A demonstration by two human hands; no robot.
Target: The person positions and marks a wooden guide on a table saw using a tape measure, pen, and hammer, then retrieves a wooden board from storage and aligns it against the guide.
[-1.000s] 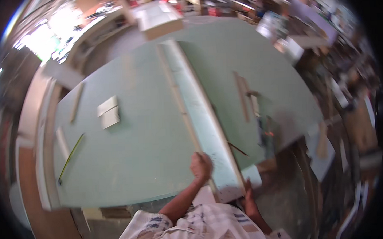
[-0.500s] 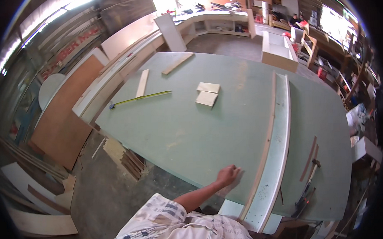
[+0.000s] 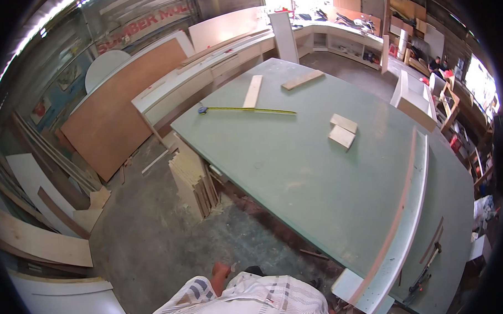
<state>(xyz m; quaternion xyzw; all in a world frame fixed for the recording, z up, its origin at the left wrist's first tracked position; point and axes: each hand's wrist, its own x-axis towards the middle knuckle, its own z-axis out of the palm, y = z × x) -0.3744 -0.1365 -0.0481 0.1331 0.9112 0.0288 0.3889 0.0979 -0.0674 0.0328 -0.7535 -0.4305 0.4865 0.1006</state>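
Low against the front of the patterned shirt (image 3: pixel 251 298), the left hand (image 3: pixel 220 271) hung over the floor, well apart from the desk; its fingers (image 3: pixel 226 267) were curled in, and I could not tell whether they held anything small. The right hand could not be made out.

To the right of that hand, the long trough-like panel (image 3: pixel 393 260) lay along the right part of the green desk (image 3: pixel 296 155), its near end by the front edge, over a white piece (image 3: pixel 346 285). Beyond its outer side lay a hammer (image 3: pixel 434 254). Across the desk, two small pale blocks (image 3: pixel 341 137) sat close together, a yellow tape measure (image 3: pixel 261 109) stretched out near the left corner, and two wooden strips (image 3: pixel 302 80) rested toward the far side.

Around it was a cluttered workshop: a low white cabinet row (image 3: pixel 215 67) along the back left, a brown panel (image 3: pixel 114 117) leaning beside it, an open white box (image 3: pixel 413 104) past the far right edge.

Between the blocks and the desk's slanting front edge, the top lay bare. Concrete floor (image 3: pixel 149 238) opened widely left of the person, narrowing at stacked boards (image 3: pixel 190 184) by the desk's left corner.
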